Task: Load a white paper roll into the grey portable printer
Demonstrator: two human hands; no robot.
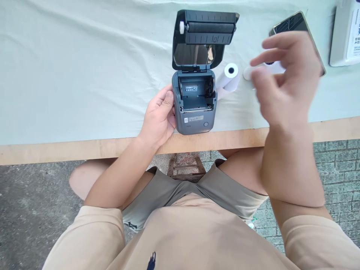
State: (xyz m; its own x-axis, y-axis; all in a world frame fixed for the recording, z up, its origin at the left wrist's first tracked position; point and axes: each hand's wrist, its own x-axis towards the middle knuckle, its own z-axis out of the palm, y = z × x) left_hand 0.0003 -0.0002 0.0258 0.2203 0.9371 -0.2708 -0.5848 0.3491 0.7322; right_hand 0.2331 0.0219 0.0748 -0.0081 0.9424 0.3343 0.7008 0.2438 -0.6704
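Note:
A dark grey portable label printer (197,122) stands near the table's front edge with its lid (206,28) raised. The paper bay shows no roll inside. My left hand (161,116) grips the printer's left side, thumb toward the front. My right hand (289,75) is in the air to the right, slightly blurred, its fingers apart and nothing visible between them. Just right of the printer lies a white paper roll (222,80) with a dark core. Behind my right fingers is a small white object (247,73), mostly hidden.
A smartphone (295,24) lies at the back right, partly covered by my right hand. At the far right edge is a white box (341,45) with printed text. Pale cloth (84,75) covers the table up to a bare wooden edge (70,152).

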